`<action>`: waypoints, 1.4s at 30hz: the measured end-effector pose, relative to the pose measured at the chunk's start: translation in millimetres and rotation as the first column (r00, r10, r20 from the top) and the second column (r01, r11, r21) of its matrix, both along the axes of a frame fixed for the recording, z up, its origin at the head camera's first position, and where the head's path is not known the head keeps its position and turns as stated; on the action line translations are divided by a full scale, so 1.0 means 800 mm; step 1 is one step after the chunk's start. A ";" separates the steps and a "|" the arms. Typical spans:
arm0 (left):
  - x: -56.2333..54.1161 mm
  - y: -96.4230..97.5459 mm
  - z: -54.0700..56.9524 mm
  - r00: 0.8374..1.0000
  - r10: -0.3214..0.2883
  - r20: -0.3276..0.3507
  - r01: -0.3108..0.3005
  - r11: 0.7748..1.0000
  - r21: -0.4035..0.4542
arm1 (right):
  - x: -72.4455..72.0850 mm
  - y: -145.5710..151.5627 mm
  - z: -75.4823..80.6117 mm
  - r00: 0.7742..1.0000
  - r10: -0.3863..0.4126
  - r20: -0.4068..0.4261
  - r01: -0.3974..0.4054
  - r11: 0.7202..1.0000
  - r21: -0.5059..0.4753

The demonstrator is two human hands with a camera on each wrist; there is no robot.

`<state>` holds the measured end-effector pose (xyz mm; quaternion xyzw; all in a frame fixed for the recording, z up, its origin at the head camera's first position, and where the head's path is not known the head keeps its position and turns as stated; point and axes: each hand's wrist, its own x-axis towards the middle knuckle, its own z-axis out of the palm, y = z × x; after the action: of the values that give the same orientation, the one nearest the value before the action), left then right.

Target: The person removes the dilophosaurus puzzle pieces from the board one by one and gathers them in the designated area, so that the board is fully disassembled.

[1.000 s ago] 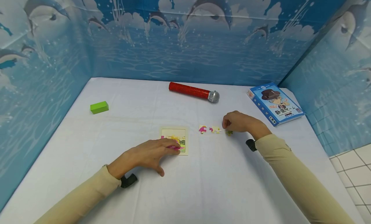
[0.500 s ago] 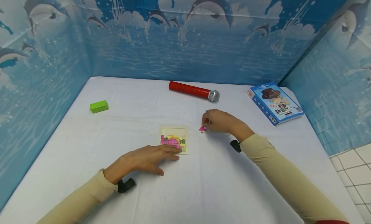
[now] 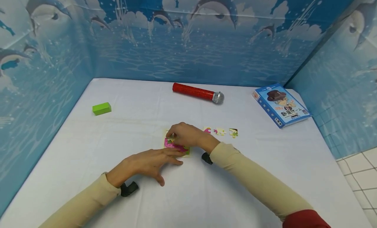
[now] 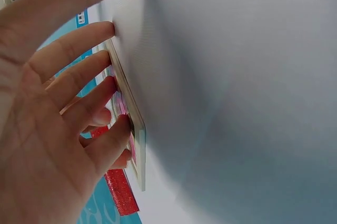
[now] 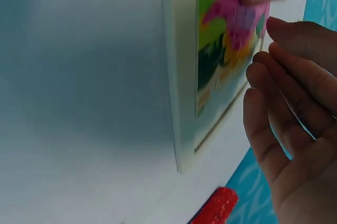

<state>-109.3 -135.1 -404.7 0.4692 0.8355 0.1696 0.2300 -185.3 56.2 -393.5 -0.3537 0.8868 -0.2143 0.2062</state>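
A small jigsaw puzzle in a pale tray [image 5: 183, 77] lies mid-table, its assembled pieces showing a pink dinosaur [image 5: 242, 19]. My left hand [image 3: 150, 164] has its fingers extended, fingertips resting on the tray's near edge with the thumb spread toward me. Over the tray's upper left part, my right hand [image 3: 187, 134] pinches a puzzle piece, mostly hidden by its fingers. To the right, a pink piece [image 3: 207, 130], a yellow piece [image 3: 220, 131] and a green piece [image 3: 233, 132] lie in a row on the cloth.
Behind the puzzle lies a red microphone [image 3: 194, 91] with a silver head. A green block [image 3: 101, 108] sits at the left, and a blue game box [image 3: 281, 105] at the back right. Dolphin-printed curtains [image 3: 188, 51] enclose the white table on the back and sides.
My right hand has moved left from the row of loose pieces to above the tray, uncovering the row. My left hand slid slightly toward me, then stayed at the tray's near edge.
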 end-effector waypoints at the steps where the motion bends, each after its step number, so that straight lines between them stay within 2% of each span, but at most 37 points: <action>1: 0.000 0.000 0.000 1.000 -0.003 0.001 0.003 1.000 0.004 | 0.001 -0.003 -0.001 1.000 -0.002 -0.006 0.002 1.000 0.009; 9: -0.001 0.001 0.004 1.000 0.004 0.004 -0.004 1.000 -0.009 | 0.006 -0.010 -0.003 0.999 -0.034 -0.024 0.034 0.999 0.003; 19: -0.002 0.001 0.003 1.000 0.006 0.022 -0.006 1.000 0.004 | 0.006 -0.011 -0.006 0.999 -0.016 -0.037 0.014 0.998 -0.056; 27: -0.002 0.001 0.002 1.000 0.005 0.023 -0.005 1.000 0.006 | 0.002 -0.006 -0.007 1.000 -0.020 -0.005 0.018 0.982 -0.190; 35: -0.002 0.001 0.004 1.000 0.007 0.021 -0.006 1.000 -0.005 | 0.002 0.013 -0.003 0.989 -0.103 0.107 0.131 0.947 -0.293; 42: -0.002 0.003 0.006 0.999 0.028 0.030 -0.027 0.999 -0.029 | 0.001 0.067 0.006 0.969 -0.189 0.156 0.228 0.929 -0.291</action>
<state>-110.7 -133.0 -400.0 0.4519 0.8407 0.1676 0.2469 -184.8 109.9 -388.5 -0.2708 0.8607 -0.3918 0.1798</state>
